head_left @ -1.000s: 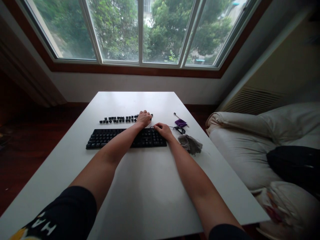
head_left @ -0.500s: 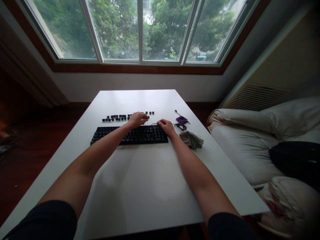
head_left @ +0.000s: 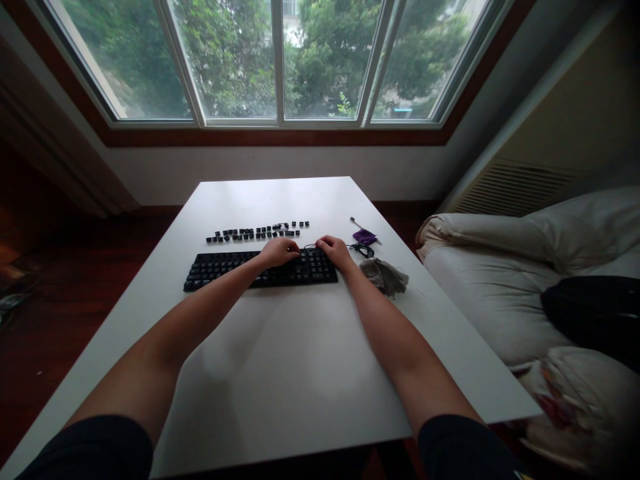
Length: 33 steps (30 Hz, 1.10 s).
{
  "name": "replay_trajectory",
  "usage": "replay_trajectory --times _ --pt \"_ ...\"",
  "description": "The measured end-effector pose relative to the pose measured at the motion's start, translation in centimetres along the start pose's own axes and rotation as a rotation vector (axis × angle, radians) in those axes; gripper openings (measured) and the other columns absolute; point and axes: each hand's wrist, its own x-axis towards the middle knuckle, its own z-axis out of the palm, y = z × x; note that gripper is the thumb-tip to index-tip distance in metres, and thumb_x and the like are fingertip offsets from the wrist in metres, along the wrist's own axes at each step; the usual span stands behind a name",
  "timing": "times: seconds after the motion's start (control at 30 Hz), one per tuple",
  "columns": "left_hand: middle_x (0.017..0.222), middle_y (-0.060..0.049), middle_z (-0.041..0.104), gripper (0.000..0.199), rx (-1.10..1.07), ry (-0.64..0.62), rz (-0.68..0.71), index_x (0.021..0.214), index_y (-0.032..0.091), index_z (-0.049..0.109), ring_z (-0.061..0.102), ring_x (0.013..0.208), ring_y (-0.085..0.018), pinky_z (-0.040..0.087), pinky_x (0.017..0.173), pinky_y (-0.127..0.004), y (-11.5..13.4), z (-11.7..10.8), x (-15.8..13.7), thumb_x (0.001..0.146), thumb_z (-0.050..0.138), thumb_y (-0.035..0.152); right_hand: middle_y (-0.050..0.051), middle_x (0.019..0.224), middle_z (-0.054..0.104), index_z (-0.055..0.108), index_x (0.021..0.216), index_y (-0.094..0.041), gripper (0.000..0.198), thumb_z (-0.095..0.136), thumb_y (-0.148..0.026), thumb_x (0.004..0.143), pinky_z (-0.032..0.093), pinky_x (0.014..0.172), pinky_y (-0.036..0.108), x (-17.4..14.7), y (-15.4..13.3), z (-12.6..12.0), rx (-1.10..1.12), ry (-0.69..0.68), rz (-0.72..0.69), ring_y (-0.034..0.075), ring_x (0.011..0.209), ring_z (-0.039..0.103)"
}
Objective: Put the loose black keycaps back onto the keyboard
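A black keyboard (head_left: 220,268) lies on the white table, its middle covered by my left hand and forearm. My left hand (head_left: 280,253) is over the keyboard, right of its middle, with thumb and fingers pinched together. Whatever is between those fingertips is too small to make out. At the keyboard's back right corner my right hand (head_left: 335,252) is closed, its curled fingers gripping the back edge. Loose black keycaps (head_left: 245,235) lie in rows behind the keyboard, several of them. A thin cable (head_left: 311,245) runs out from the back edge between my hands.
Right of the keyboard lie a crumpled grey cloth (head_left: 385,277), a bundled black cable (head_left: 362,250), a purple cloth or pouch (head_left: 365,237) and a thin stick-like tool (head_left: 354,221). A pale sofa (head_left: 475,293) stands beyond the white table's (head_left: 280,373) right edge.
My left hand has come back from the rows of keycaps to above the keyboard, uncovering keycaps behind it. My right hand stays at the keyboard's back right corner.
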Motion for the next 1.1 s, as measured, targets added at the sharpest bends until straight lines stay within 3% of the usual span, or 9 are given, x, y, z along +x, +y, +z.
replay_trajectory --times 0.3,0.57,0.77,0.93,1.1 --pt "0.098 -0.003 0.078 0.02 0.086 -0.093 -0.027 0.098 0.025 0.079 0.069 0.093 -0.021 0.049 0.08 -0.029 0.1 -0.3 1.0 0.085 0.064 0.031 0.001 0.081 0.072 0.075 0.086 -0.021 0.033 0.056 -0.048 0.087 0.047 0.074 0.029 -0.2 -0.5 -0.1 -0.014 -0.005 0.016 0.019 0.077 0.061" --pt "0.102 -0.006 0.073 0.016 0.219 0.028 0.05 0.095 0.023 0.076 0.066 0.094 -0.023 0.048 0.08 -0.032 1.2 0.0 -0.2 0.085 0.065 0.031 0.001 0.08 0.072 0.075 0.086 -0.02 0.033 0.057 -0.048 0.087 0.047 0.074 0.029 -0.1 -0.2 0.0 -0.01 -0.002 0.022 0.018 0.076 0.061" --pt "0.097 -0.004 0.073 0.017 0.107 0.045 0.008 0.094 0.024 0.076 0.065 0.091 -0.021 0.049 0.08 -0.031 0.6 0.5 -0.5 0.086 0.067 0.036 0.001 0.08 0.072 0.075 0.085 -0.021 0.033 0.057 -0.049 0.086 0.047 0.075 0.029 -0.1 -0.3 0.0 -0.014 0.001 0.012 0.018 0.076 0.061" --pt "0.108 -0.007 0.07 0.026 0.075 0.14 -0.054 0.099 0.024 0.077 0.063 0.104 -0.024 0.048 0.092 -0.036 -0.2 1.2 0.0 0.088 0.065 0.045 0.001 0.081 0.072 0.075 0.086 -0.021 0.034 0.056 -0.049 0.087 0.047 0.076 0.029 -0.2 -0.6 -0.1 -0.022 0.0 0.024 0.018 0.076 0.061" --pt "0.107 -0.005 0.073 0.053 -0.023 0.02 -0.247 0.122 0.026 0.066 0.067 0.096 -0.022 0.05 0.078 -0.03 -1.3 1.5 0.8 0.079 0.073 0.055 0.001 0.08 0.072 0.075 0.086 -0.021 0.033 0.057 -0.049 0.087 0.046 0.073 0.029 -0.1 -0.5 -0.1 -0.013 -0.009 0.018 0.018 0.076 0.061"
